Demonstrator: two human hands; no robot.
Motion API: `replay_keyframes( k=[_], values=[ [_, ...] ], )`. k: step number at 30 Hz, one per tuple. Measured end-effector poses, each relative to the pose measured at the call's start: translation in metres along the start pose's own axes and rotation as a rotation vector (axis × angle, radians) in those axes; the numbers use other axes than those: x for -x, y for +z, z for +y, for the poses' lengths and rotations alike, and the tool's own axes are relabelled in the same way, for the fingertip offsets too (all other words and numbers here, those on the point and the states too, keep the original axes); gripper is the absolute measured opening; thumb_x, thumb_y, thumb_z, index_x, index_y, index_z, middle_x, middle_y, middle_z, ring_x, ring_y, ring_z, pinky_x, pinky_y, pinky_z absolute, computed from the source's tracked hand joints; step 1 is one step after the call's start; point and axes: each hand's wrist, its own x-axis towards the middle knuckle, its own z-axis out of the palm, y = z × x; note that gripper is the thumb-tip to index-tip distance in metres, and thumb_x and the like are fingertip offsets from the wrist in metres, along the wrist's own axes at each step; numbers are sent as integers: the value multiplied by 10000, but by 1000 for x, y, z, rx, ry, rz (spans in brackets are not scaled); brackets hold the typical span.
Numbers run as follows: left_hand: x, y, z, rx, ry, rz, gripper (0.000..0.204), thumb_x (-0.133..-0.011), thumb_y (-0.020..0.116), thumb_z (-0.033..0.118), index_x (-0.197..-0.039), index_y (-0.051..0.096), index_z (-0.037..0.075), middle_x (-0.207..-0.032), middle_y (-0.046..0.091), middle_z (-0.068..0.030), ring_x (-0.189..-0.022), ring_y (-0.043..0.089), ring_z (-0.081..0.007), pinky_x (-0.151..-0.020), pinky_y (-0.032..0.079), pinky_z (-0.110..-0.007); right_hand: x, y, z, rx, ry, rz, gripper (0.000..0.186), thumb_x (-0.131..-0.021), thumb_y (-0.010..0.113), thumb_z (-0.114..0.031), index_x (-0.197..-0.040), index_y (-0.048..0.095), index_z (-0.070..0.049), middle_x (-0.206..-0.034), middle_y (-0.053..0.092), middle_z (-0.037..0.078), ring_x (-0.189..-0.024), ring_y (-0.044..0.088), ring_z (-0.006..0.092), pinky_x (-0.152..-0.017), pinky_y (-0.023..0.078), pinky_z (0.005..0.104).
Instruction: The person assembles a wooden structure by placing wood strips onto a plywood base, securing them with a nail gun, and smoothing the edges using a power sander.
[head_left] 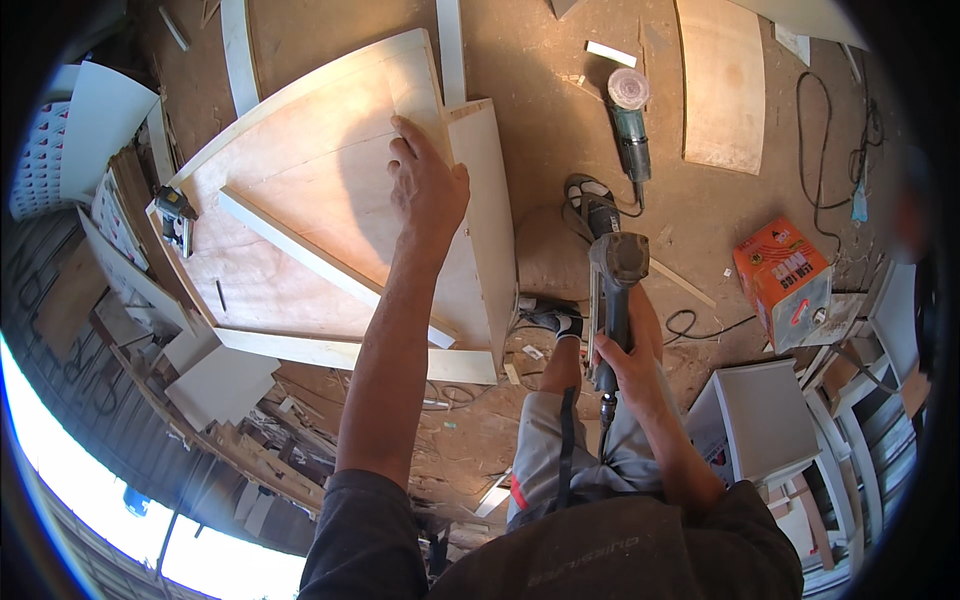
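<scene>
My right hand (638,375) grips the handle of a nail gun (620,265), dark and grey, with an air hose at its lower end. The gun is held upright beside my leg, apart from the wood. My left hand (425,185) hovers over or lightly touches a shallow wooden box frame (290,165); contact cannot be made out. Its fingers are partly bent and apart, with no object visible in them. The frame has a plywood panel, raised edge boards and a curved far edge. Across the panel lies a slanted pale wood strip (300,245).
A second small power tool (177,215) rests on the frame's left edge. An angle grinder (628,125) lies on the floor ahead, near my foot. To the right are a plywood sheet (722,85), an orange box (782,265), cords and a grey cabinet (765,420). Wood scraps (270,450) fill the lower left.
</scene>
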Motion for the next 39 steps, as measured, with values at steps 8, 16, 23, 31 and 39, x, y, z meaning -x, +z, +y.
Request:
replay_keyframes(
  k=[8, 16, 23, 31, 39],
  values=[
    [0, 2, -3, -3, 21, 18, 978, -811, 717, 198, -1470, 57, -94, -1280, 401, -288, -1115, 529, -450, -875, 517, -490, -3, 1, -11, 43, -100, -13, 566, -861, 630, -104, -1375, 409, -15, -876, 514, 24, -665, 528, 86, -575, 470, 234],
    [-1, 1, -11, -14, 45, -9, 997, -842, 709, 321, -1478, 59, -89, -1292, 396, -286, -1149, 522, -434, -898, 507, -484, 4, 6, -13, 11, -56, 8, 618, -847, 617, -77, -1416, 383, -15, -918, 516, 39, -689, 525, 90, -581, 482, 245],
    [-4, -6, -26, 108, 156, -17, 759, -989, 505, 369, -1468, 133, -88, -1295, 415, -316, -1066, 573, -488, -872, 512, -511, 2, 4, 1, 13, -70, -11, 581, -865, 646, -120, -1385, 409, -19, -882, 527, 26, -634, 535, 89, -564, 471, 234],
    [-4, -2, -45, 121, 160, 9, 625, -1023, 435, 341, -1478, 209, -23, -1282, 462, -265, -1030, 601, -463, -871, 501, -537, 11, 16, 6, 51, -96, -44, 568, -872, 673, -148, -1364, 415, -31, -850, 533, 27, -645, 543, 92, -564, 465, 230],
    [-9, 14, -58, -80, 268, 176, 617, -990, 496, 374, -1454, 327, 4, -1279, 496, -191, -1248, 471, -364, -992, 401, -530, 36, 34, -29, 106, -127, -108, 538, -865, 681, -112, -1311, 393, -30, -877, 564, 58, -691, 570, 117, -617, 486, 266]
  ],
)
